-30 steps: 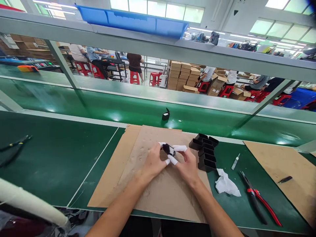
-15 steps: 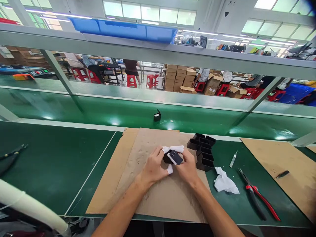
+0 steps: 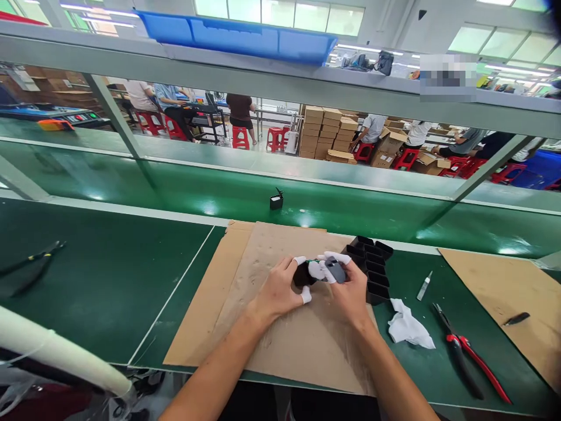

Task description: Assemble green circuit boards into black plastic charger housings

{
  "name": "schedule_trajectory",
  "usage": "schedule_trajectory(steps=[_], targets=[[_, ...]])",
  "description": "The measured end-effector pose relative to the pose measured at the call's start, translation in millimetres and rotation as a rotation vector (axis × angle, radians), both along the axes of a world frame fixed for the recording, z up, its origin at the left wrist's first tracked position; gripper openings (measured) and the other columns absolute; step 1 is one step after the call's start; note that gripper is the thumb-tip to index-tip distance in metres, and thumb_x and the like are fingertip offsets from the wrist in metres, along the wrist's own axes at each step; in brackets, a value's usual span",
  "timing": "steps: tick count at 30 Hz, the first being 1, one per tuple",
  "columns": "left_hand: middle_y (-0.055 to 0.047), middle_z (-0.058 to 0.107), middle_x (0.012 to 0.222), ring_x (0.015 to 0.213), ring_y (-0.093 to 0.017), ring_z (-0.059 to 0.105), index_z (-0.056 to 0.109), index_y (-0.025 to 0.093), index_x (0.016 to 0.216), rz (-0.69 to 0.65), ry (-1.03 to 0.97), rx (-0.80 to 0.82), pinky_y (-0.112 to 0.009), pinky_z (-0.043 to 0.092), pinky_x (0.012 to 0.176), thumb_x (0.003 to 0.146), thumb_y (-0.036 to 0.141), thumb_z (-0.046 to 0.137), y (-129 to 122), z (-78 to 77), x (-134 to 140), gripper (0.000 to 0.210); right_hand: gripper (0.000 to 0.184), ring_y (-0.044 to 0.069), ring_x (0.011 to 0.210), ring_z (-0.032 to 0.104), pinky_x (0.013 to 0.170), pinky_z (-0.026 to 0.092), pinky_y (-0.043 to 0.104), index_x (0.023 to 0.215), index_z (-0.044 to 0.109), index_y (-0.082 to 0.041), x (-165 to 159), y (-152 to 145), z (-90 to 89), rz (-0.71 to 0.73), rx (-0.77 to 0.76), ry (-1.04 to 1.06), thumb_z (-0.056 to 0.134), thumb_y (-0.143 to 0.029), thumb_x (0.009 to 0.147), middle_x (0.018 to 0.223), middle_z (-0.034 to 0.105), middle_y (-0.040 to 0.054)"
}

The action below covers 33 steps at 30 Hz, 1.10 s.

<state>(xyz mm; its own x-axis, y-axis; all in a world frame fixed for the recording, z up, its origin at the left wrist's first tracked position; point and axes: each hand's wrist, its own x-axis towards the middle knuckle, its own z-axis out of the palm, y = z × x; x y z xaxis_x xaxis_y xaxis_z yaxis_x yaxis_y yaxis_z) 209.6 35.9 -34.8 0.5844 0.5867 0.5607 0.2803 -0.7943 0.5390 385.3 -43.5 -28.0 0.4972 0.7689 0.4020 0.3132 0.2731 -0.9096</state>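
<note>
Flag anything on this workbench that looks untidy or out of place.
The crumpled white tissue looks untidy: it lies loose on the green bench, bunched up rather than folded, between the black boxes and the red-and-black pliers.

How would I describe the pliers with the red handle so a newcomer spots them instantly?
Start at the big cardboard in the middle of the green bench, then look right, past the crumpled white tissue. There lie the pliers, handles nearest the viewer. One red handle sets them apart from the yellow-marked tool at far left.
</note>
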Motion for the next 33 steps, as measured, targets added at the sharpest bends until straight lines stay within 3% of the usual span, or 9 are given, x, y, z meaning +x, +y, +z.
schedule_trajectory(steps=[5, 14, 17, 21, 24, 28, 33], targets=[[-0.008, 0.067, 0.115, 0.101, -0.028, 0.073, 0.057, 0.023, 0.141, -0.012, -0.001, 0.013, -0.042, 0.066, 0.087, 0.073, 0.015, 0.073, -2, -1.4, 1, 0.070, 0.034, 0.031, 0.104, 0.081, 0.097, 0.065, 0.047, 0.110, 0.081, -0.021, 6, 1, 6.7, -0.025, -0.093, 0.047, 0.084, -0.047, 0.088, 0.113, 0.085, 0.0105], [-0.008, 0.068, 0.117, 0.097, -0.027, 0.074, 0.049, 0.025, 0.153, -0.062, -0.063, 0.020, -0.040, 0.066, 0.082, 0.076, 0.015, 0.071, -7, 1.2, 3, 0.081, 0.033, 0.032, 0.105, 0.079, 0.096, 0.063, 0.049, 0.112, 0.082, -0.025, 10, -8, 19.0, -0.060, -0.129, -0.032, 0.086, -0.045, 0.086, 0.115, 0.084, 0.0100], [-0.005, 0.068, 0.111, 0.091, -0.023, 0.073, 0.059, 0.026, 0.142, -0.108, -0.105, -0.010, -0.037, 0.065, 0.078, 0.074, 0.016, 0.073, -8, 4.8, 4, 0.070, 0.040, 0.030, 0.104, 0.079, 0.095, 0.064, 0.046, 0.117, 0.081, -0.026, 13, -10, 20.0, 0.030, -0.101, 0.051, 0.093, -0.039, 0.081, 0.113, 0.084, 0.0093], [-0.004, 0.070, 0.108, 0.091, -0.021, 0.072, 0.060, 0.023, 0.132, -0.144, -0.229, -0.083, -0.036, 0.065, 0.080, 0.071, 0.018, 0.073, -8, 8.8, 5, 0.063, 0.070, 0.028, 0.112, 0.077, 0.100, 0.064, 0.042, 0.129, 0.076, -0.029, 18, -10, 19.8, 0.328, -0.043, 0.217, 0.105, -0.027, 0.065, 0.123, 0.081, 0.0074], [-0.004, 0.072, 0.108, 0.091, -0.020, 0.072, 0.060, 0.023, 0.131, -0.203, -0.297, -0.120, -0.035, 0.066, 0.080, 0.069, 0.018, 0.072, -9, 10.7, 4, 0.063, 0.068, 0.028, 0.109, 0.077, 0.097, 0.065, 0.041, 0.125, 0.078, -0.029, 23, -10, 20.7, 0.445, -0.042, 0.274, 0.107, -0.029, 0.063, 0.122, 0.080, 0.0071], [-0.008, 0.072, 0.118, 0.100, -0.023, 0.074, 0.058, 0.023, 0.142, -0.302, -0.379, -0.159, -0.041, 0.068, 0.090, 0.065, 0.013, 0.073, -11, 11.6, 2, 0.079, 0.065, 0.029, 0.097, 0.078, 0.086, 0.067, 0.041, 0.118, 0.081, -0.025, 29, -18, 28.3, 0.465, -0.067, 0.210, 0.109, -0.034, 0.060, 0.112, 0.081, 0.0079], [-0.012, 0.073, 0.122, 0.108, -0.028, 0.076, 0.061, 0.020, 0.141, -0.368, -0.433, -0.225, -0.047, 0.067, 0.097, 0.063, 0.008, 0.072, -15, 16.7, 2, 0.079, 0.062, 0.034, 0.097, 0.078, 0.082, 0.068, 0.048, 0.116, 0.081, -0.029, 32, -32, 43.6, 0.370, 0.142, 0.197, 0.105, -0.051, 0.063, 0.106, 0.081, 0.0088]])
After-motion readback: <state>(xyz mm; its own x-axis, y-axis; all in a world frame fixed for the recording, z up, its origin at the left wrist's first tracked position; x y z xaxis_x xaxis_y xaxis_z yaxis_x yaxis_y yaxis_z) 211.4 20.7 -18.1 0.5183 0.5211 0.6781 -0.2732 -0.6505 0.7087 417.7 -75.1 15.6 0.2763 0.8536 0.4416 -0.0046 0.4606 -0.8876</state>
